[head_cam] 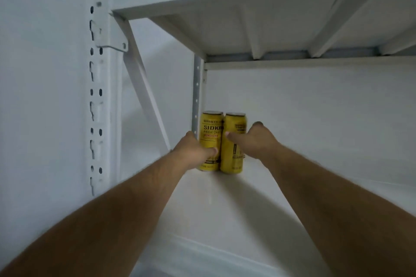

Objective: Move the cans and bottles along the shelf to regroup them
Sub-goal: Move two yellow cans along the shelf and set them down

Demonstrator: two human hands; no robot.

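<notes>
One white shelf (258,198) carries two upright yellow cans, touching, at its back left corner; I see my left hand (191,148) curled round the left can (210,128); my right hand (252,139) grips the right can (233,155), thumb across its front.

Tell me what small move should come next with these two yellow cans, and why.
Probably slide both cans together to the right along the shelf. The left hand grips the left can and the right hand grips the right can; they stand upright, side by side, in the back left corner beside the upright post, and the shelf to their right is open.
</notes>
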